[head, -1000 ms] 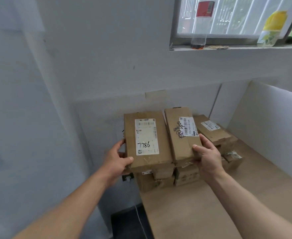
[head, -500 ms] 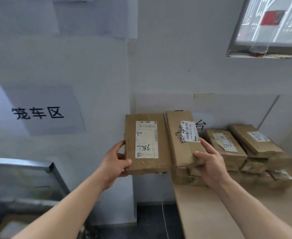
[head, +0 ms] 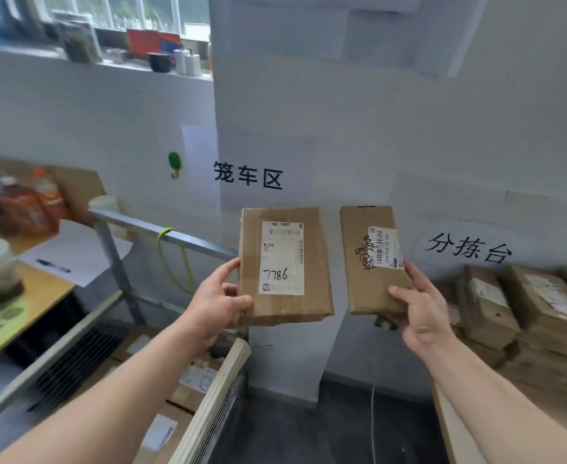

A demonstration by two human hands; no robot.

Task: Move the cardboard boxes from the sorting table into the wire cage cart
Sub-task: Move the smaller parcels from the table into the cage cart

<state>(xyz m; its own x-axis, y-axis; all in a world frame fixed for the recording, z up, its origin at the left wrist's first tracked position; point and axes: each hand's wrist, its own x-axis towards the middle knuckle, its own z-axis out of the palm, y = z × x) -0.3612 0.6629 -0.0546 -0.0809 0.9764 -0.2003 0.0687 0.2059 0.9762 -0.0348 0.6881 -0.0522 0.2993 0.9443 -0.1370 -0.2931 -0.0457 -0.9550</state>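
Two boxes are held in mid-air, long axes upright: the 7786 box is gripped by the fingers of the left hand, the scrawled box by the right hand. The cart, already loaded with parcels, lies below-left, nearer the left hand. A stack is left on the table.

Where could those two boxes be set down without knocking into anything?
The wire cage cart is open on top, below the left hand holding the 7786 box; loaded boxes already cover the part of its floor in view, so stacking looks likely. The sorting table has a bare strip at its near edge; stacked boxes crowd its back.
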